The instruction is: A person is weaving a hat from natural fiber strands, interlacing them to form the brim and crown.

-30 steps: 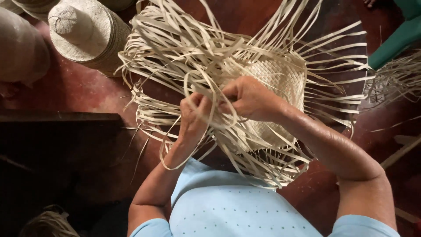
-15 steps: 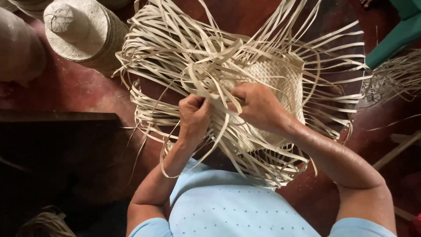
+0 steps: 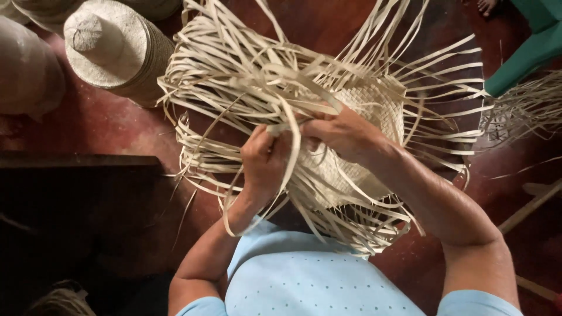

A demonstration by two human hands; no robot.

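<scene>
A half-woven straw piece (image 3: pixel 374 108) of pale flat strips rests in front of my chest, its woven patch in the middle and long loose strips (image 3: pixel 246 76) fanning out on all sides. My left hand (image 3: pixel 263 158) is closed around a few strips at the near left edge of the woven patch. My right hand (image 3: pixel 342 131) pinches strips on top of the patch, right beside my left hand. Both hands touch the weave; the fingertips are partly hidden among the strips.
A stack of finished straw hats (image 3: pixel 114 50) stands at the upper left, with another pale rounded hat (image 3: pixel 26 70) at the far left. A dark wooden bench (image 3: pixel 76 193) lies to my left. A green chair leg (image 3: pixel 521 58) and more loose straw (image 3: pixel 527 111) are at the right, on a red floor.
My hands have shifted slightly along the weave, the left gripping strips lower and the right moving over the woven patch. The strips have been pulled and rearranged a little.
</scene>
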